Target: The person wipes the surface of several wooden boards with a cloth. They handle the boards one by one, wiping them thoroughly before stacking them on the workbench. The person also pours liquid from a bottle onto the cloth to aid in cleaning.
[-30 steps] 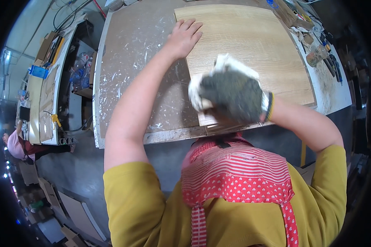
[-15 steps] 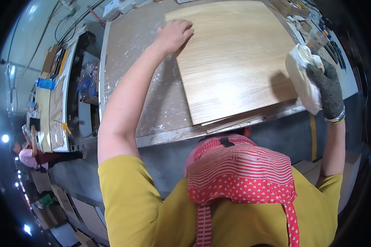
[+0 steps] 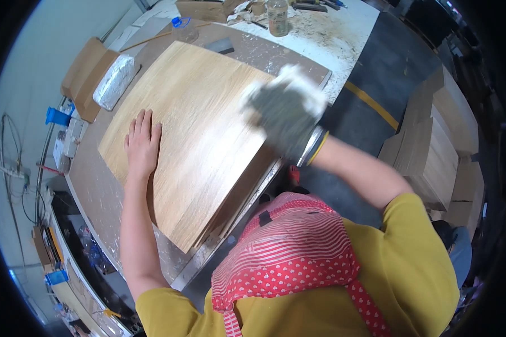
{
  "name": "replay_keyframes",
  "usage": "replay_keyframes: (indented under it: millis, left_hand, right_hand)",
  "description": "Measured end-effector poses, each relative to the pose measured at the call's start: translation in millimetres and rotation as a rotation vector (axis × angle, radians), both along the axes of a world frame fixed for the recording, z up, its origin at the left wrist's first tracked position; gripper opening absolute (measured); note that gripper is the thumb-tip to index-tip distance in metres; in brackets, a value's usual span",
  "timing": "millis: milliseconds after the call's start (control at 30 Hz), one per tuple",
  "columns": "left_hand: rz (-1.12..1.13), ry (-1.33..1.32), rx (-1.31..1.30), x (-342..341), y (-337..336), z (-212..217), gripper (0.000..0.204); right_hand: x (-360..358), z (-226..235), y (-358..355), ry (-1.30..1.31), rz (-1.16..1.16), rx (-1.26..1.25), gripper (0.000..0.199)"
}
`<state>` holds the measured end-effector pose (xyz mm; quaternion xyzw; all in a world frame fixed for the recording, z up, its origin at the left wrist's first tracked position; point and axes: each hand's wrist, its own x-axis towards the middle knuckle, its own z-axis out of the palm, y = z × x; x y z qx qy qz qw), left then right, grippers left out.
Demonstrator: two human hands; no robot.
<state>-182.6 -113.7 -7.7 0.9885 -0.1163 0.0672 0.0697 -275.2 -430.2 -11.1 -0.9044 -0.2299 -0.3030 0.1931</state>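
A light wood-grain panel (image 3: 202,129) lies on top of further boards (image 3: 244,196) on the paint-spattered workbench (image 3: 104,196). My bare left hand (image 3: 142,143) rests flat near the panel's left edge, fingers stretched out. Over the panel's right edge is my right hand (image 3: 284,121), in a dark grey glove and smeared by motion. It grips a bunched white cloth (image 3: 306,84), which sticks out beyond the glove. Whether the cloth touches the panel cannot be made out.
Left of the panel, a silver-wrapped bundle (image 3: 115,81) lies by an open cardboard box (image 3: 87,78). A grey flat piece (image 3: 219,45) lies beyond the panel. A clear bottle (image 3: 277,18) stands on the white table (image 3: 334,39). Large boards (image 3: 433,154) stand at the right.
The view has turned to the right. My right hand has swung inward with the cloth to the panel's right edge. My left hand now lies flatter on the panel.
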Motion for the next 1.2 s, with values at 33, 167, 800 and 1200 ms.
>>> replay_keyframes:
  millis: [33, 167, 800, 1200]
  left_hand:
    - [0.009, 0.006, 0.007, 0.2, -0.3, -1.8, 0.054]
    - [-0.037, 0.02, 0.03, 5.3, -8.9, 2.7, 0.054]
    - [0.068, -0.127, -0.04, 33.3, 62.4, -19.6, 0.05]
    - [0.059, -0.152, -0.367, 25.4, 72.4, -4.2, 0.041]
  right_hand:
    - [-13.4, -6.9, 27.7, -0.052, 0.121, 0.052, 0.023]
    - [-38.6, -39.9, 64.0, 0.396, 0.584, 0.79, 0.023]
    - [21.1, 1.3, 36.6, 0.207, 0.508, -0.12, 0.026]
    - [26.6, 24.1, 139.5, 0.098, 0.956, -0.015, 0.022]
